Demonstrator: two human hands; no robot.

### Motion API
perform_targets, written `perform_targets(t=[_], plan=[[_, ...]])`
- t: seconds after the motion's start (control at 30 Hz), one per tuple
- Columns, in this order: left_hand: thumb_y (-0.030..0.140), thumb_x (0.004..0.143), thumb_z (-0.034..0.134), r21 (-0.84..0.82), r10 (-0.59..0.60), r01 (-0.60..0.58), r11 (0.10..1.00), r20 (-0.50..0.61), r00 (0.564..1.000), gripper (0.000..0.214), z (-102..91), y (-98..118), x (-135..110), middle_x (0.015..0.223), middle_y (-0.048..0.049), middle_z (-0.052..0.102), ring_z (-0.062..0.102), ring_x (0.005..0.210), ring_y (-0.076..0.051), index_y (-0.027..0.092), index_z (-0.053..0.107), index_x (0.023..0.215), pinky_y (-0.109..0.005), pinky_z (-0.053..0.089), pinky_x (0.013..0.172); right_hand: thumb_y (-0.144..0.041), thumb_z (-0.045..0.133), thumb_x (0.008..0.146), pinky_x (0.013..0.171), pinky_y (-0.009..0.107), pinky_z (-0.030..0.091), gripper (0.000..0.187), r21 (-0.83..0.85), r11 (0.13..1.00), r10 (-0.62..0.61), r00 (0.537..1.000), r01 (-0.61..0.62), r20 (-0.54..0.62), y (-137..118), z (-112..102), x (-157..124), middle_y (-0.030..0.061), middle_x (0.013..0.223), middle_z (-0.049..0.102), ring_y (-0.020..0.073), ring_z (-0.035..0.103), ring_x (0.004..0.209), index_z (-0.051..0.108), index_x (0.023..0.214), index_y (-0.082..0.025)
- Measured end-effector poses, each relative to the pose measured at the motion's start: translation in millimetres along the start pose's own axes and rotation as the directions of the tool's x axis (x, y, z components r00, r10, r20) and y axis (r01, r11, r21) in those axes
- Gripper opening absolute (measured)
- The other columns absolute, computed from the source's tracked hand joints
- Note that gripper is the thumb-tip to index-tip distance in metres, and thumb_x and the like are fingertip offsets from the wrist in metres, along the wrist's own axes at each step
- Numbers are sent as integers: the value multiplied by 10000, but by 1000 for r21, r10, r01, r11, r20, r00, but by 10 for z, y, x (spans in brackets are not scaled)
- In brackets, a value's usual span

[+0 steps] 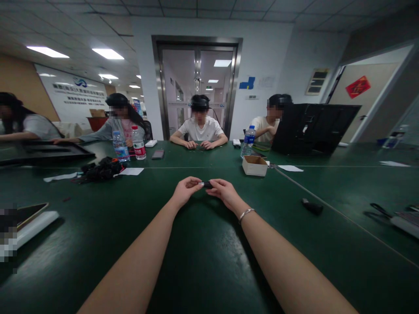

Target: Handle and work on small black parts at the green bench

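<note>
From the head view, holding 1 small dark item with a pale, shiny end, between both sets of fingers, above the tabletop. Pinching the pale end with the fingers of the left hand, nearly closed; pinching the dark body with those of the right hand, just as narrowly. Cannot tell whether made of 1 piece or 2 joined parts, being small and partly covered. Note 1 slim dark object well to the right of the fingers, 1 white box beyond and to the right, and 1 black tangled bundle beyond and to the left. Could slip loose, judging by so slight a pinch, if squeezed at an angle or pulled unevenly by 1 side. Could then bounce or roll away from the fingers across a hard, smooth surface. Might also be bent if twisted out of line.
</note>
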State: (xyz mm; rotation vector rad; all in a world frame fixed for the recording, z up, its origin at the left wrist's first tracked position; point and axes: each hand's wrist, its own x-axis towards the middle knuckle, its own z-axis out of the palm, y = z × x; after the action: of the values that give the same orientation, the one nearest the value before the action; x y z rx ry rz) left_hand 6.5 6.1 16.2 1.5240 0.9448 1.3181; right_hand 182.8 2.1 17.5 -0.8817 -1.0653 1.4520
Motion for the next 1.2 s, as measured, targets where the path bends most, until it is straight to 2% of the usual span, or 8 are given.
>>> perform_targets(t=[0.17,0.33,0.57,0.7,0.8,1.07,1.2], plan=[[331,593,765,-1,-11,11,1000,45,999,357,-21,3,7,872,-54,685,622,824,-159,151,657,882,-333,460,858,-271,715,732,614,230,578,210,-8,1000,24,1000,-24,18,-6,-4,-2,42,690,676,145,686,603,609,839,-125],[378,591,752,84,-38,36,996,19,999,332,-33,26,-1,817,-69,692,621,770,-169,138,664,802,-329,462,802,-244,730,715,606,238,583,206,-36,999,15,1000,-14,25,7,-2,0,44,718,679,148,684,590,614,832,-120],[532,612,687,204,-100,101,974,-12,995,400,-29,-8,14,622,-30,631,545,588,-128,140,621,662,-265,421,617,-203,780,640,691,280,586,264,-15,1000,-7,998,7,65,25,-9,-15,56,806,688,165,694,690,631,850,-142],[621,656,596,329,-131,140,934,-49,990,482,-26,-34,24,551,-7,575,487,513,-113,141,614,621,-251,366,545,-186,802,581,776,297,565,310,7,999,-38,995,38,95,34,-23,-11,22,805,657,147,670,779,644,845,-153],[648,693,529,398,-153,174,901,-83,985,520,-10,-16,12,510,3,546,460,471,-111,145,619,597,-258,341,530,-170,811,545,767,266,551,347,-13,999,-36,996,37,84,32,-30,-10,-2,819,628,120,651,775,647,852,-171],[572,790,399,515,-201,272,813,-190,961,535,-8,52,9,403,7,467,436,413,-134,190,525,437,-281,315,520,-135,811,487,645,177,501,387,-73,997,-22,992,31,127,-28,57,-82,-12,913,627,77,615,740,622,821,-180],[540,792,404,523,-234,315,792,-217,948,521,-18,76,22,388,-1,458,445,416,-146,200,496,409,-285,306,515,-129,806,486,666,178,503,369,-72,996,-39,990,48,134,-30,86,-92,-4,923,644,86,620,772,618,800,-175]])
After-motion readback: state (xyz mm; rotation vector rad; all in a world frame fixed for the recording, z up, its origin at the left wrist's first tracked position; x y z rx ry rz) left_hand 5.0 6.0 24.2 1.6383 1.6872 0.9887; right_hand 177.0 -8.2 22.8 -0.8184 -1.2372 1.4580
